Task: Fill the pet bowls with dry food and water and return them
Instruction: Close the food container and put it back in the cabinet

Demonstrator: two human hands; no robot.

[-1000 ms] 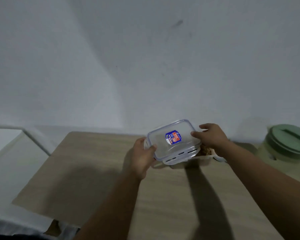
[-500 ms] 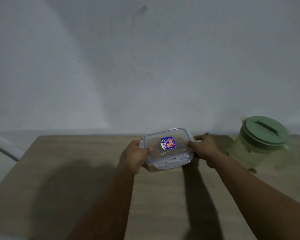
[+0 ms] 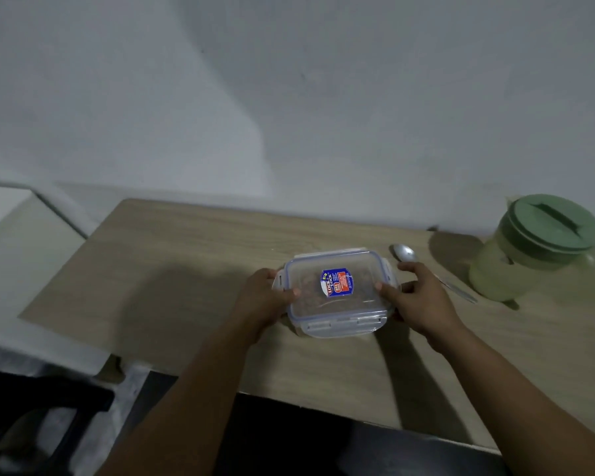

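A clear plastic food container (image 3: 337, 297) with a blue-rimmed lid and a blue and red label sits on the wooden table (image 3: 193, 262). Brown dry food shows through the lid. My left hand (image 3: 261, 297) grips its left side and my right hand (image 3: 416, 297) grips its right side, thumbs resting on the lid. A pale green pitcher (image 3: 529, 249) with a green lid stands at the far right of the table. No pet bowl is in view.
A metal spoon (image 3: 406, 253) lies on the table between the container and the pitcher, its handle partly behind my right hand. A grey wall rises behind the table. A dark chair (image 3: 42, 413) is at the lower left.
The lid, tilted above the container a second ago, now lies flat on it with both hands at its sides. The view has shifted down, showing the table's near edge and the spoon.
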